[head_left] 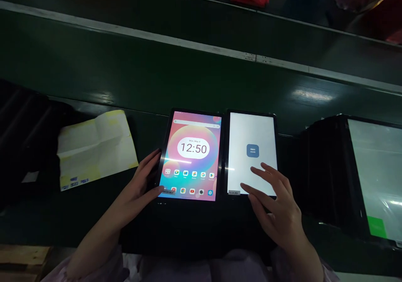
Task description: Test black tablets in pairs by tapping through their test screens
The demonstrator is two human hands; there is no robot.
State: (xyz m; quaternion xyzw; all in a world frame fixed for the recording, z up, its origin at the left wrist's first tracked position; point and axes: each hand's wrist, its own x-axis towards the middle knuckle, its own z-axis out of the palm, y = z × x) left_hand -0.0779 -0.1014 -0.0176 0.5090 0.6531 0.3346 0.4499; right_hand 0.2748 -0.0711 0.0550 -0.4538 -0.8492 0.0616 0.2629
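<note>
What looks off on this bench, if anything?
Mainly the paper sheet at left: creased, patchy yellow at its edges, and lying askew to the tablets. Also, the left tablet shows a home screen, while the right tablet shows just an icon on white. No spill or obvious breakage visible.

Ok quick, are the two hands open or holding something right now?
Left hand: thumb and fingers at the edge of the 12:50 tablet; whether it's gripping can't be told.
Right hand: open, holding nothing, fingers spread over the white-screen tablet.
</note>
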